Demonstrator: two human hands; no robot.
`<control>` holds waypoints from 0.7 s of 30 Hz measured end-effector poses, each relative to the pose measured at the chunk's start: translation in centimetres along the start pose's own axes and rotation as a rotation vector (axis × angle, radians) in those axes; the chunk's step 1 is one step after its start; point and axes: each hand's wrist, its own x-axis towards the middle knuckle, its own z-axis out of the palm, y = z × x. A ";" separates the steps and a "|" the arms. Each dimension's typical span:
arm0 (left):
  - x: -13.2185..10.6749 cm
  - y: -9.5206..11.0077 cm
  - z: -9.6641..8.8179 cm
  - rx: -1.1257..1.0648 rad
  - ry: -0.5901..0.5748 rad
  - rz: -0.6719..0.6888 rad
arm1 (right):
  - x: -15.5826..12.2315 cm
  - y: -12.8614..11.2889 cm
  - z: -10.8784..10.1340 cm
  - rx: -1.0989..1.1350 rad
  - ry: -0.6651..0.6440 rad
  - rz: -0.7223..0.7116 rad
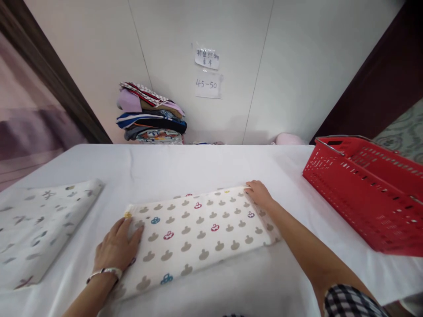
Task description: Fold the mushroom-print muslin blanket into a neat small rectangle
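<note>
Checked sleeve | folded white mushroom-print cloth | left grip unclenched | right grip: can't tell

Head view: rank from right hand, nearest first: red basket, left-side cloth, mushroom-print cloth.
1. Mushroom-print cloth: touching the right hand, which rests at its far right corner.
2. Red basket: off to the right, apart from the hand.
3. Left-side cloth: far left, beyond the left hand.

Two cloths, one basket, one table, two notes, one fabric stack; perhaps one pink bundle
</note>
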 end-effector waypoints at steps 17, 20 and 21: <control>0.1 -0.4 0.5 -0.001 0.017 0.009 | 2.3 1.6 -0.9 0.110 -0.214 0.164; 0.1 -0.4 0.5 -0.006 0.019 0.008 | 2.0 1.3 -0.9 0.102 -0.195 0.187; 0.1 -0.3 0.5 -0.006 0.017 0.002 | 1.7 1.2 -1.0 0.105 -0.186 0.193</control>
